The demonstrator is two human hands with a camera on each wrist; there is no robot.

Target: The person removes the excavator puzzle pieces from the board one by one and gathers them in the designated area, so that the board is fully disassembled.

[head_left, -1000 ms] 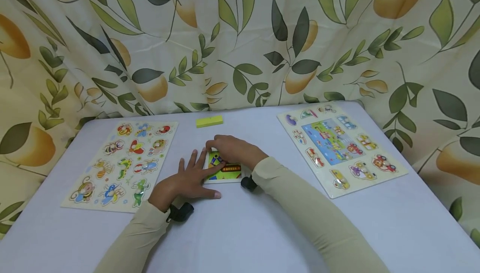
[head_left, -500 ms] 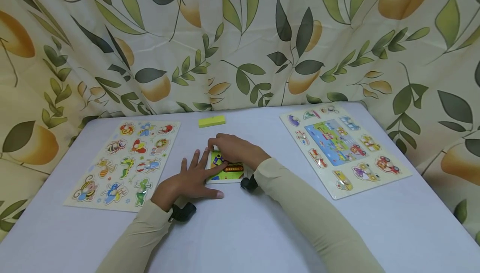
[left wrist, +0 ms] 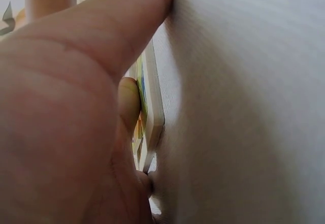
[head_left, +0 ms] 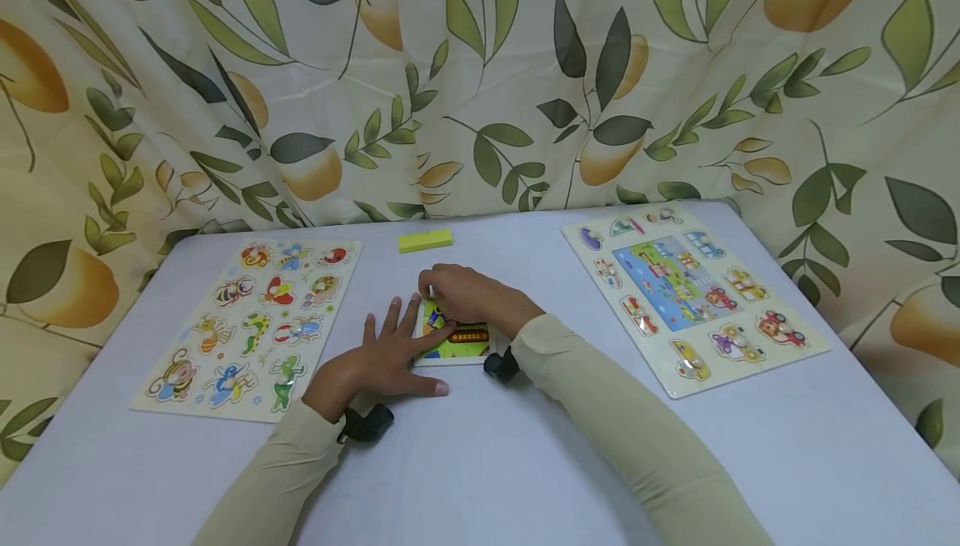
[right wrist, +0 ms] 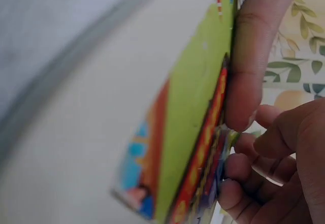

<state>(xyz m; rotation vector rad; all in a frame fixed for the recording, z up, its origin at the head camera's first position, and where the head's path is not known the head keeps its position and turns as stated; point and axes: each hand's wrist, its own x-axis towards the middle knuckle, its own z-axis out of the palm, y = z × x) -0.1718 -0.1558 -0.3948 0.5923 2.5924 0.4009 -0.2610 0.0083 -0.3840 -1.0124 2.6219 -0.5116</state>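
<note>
A small jigsaw puzzle (head_left: 468, 350) with a bright green picture and a pale wooden border lies flat at the table's middle. My left hand (head_left: 371, 367) rests beside its left edge with fingers spread, one fingertip on the picture. My right hand (head_left: 476, 296) bends over the puzzle's far part, hiding much of it. In the right wrist view its curled fingers (right wrist: 236, 168) and thumb are at a jigsaw piece (right wrist: 231, 140) that stands a little proud of the picture. The left wrist view shows the puzzle's border (left wrist: 155, 102) edge-on beyond the left palm.
A peg board of insects (head_left: 251, 325) lies to the left, near the left forearm. On the right is a board of vehicles (head_left: 652, 363). A yellow block (head_left: 425, 241) sits behind the hands at the table's far edge, with a patterned curtain (head_left: 480, 96) beyond.
Both hands keep nearly the same pose over the puzzle. The whole head view has shifted slightly, with the scene moving a little to the right.
</note>
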